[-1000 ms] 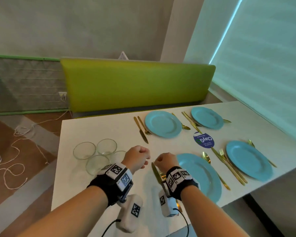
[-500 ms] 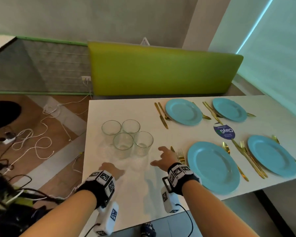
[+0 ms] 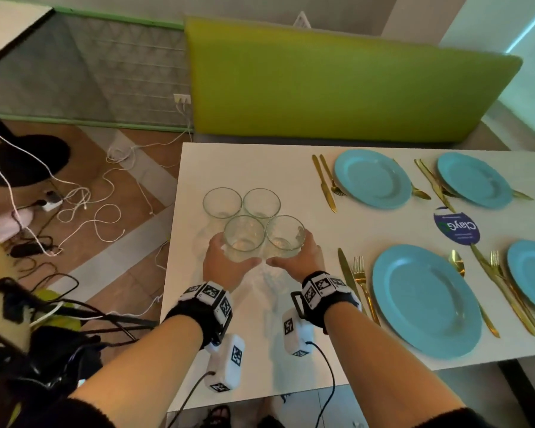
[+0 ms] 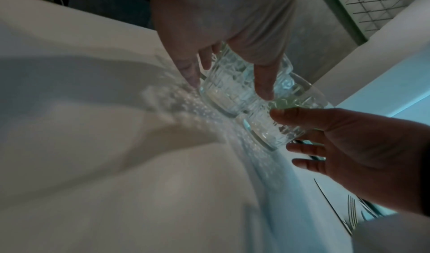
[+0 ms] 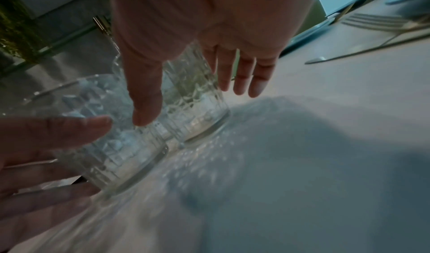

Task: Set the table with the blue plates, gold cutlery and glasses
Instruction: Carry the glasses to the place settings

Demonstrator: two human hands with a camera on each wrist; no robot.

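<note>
Left hand (image 3: 226, 267) wrapped around the near left glass (image 3: 244, 239), right hand (image 3: 300, 261) around the near right glass (image 3: 284, 236), both at the white table's (image 3: 229, 168) left end. Best lifted straight up, clear of the two far glasses (image 3: 241, 203), then carried to the blue plates (image 3: 426, 299) with gold cutlery (image 3: 354, 282). Beyond, a green bench back (image 3: 337, 84); left, a wooden floor strewn with cables (image 3: 84, 205).

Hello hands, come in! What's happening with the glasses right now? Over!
Left hand grips near-left glass; right hand grips near-right glass. Both glasses on table, two more behind. Plates, cutlery laid. Nothing blocking.
</note>
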